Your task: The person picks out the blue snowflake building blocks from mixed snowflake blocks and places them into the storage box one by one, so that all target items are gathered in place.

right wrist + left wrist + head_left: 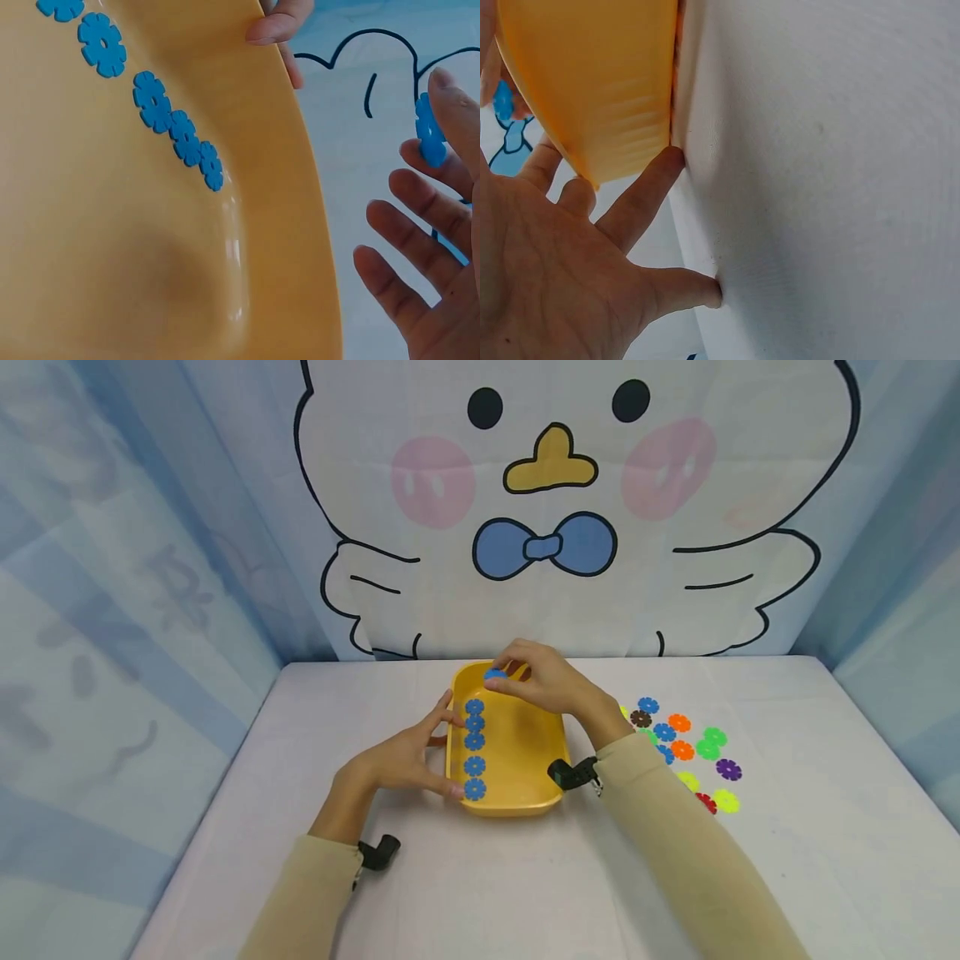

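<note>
Right hand (542, 677) pinches a blue flower-shaped plastic disc (430, 133), likely light, stiff and best held by its notched rim, above a yellow rectangular plastic tray (525, 756), left hand (401, 758) spread wide along its side.

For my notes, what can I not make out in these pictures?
Head view: right sleeve partly covers the loose coloured pieces; their count is unclear.
Right wrist view: top edge cuts off one blue piece.
Left wrist view: outer wall of yellow tray hides its inside.
</note>
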`<state>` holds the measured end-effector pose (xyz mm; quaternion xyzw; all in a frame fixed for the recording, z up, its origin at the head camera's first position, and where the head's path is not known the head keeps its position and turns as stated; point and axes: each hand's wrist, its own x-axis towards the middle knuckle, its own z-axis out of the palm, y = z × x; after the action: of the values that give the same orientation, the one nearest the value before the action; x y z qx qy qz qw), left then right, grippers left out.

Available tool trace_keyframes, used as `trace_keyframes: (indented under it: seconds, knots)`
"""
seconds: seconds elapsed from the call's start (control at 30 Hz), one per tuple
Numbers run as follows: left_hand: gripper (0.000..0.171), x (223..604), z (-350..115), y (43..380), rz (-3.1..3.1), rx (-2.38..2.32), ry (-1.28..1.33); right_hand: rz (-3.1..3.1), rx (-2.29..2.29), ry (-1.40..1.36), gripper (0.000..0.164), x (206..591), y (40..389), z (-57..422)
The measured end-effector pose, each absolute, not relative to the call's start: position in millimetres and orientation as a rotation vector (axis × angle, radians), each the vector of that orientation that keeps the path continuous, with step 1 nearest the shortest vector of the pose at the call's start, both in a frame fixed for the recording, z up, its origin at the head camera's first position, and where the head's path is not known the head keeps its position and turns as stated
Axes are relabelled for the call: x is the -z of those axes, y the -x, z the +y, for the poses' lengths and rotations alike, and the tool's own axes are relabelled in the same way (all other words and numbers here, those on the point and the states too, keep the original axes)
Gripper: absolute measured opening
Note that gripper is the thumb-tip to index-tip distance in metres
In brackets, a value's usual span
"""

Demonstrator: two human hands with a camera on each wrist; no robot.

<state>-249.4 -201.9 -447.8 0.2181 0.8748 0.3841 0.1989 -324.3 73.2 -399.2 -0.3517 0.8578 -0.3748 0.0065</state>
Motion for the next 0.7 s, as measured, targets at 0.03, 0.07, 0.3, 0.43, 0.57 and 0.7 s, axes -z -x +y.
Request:
trace_keyframes:
  seconds: [0.03,0.07,0.3,0.43,0.57,0.7]
  knots:
    - [0.131,448,-202,249,2.448,-1.078,-0.616,2.674,1.172,1.082,0.033,400,325,71]
    - [0.132,447,-202,249,2.445,-1.081,-0.624,2.666,1.170,1.064,0.034,401,326,70]
    - [0.126,445,-204,248,2.434,-1.096,-0.648,2.642,1.067,0.975,0.039,405,329,62]
    - [0.127,446,-204,248,2.440,-1.095,-0.627,2.645,1.013,0.923,0.039,409,331,59]
    - [0.133,448,-204,248,2.433,-1.095,-0.627,2.647,0.970,0.879,0.040,417,334,58]
    - [0.131,446,-203,248,2.441,-1.087,-0.609,2.657,0.942,0.866,0.041,422,338,57]
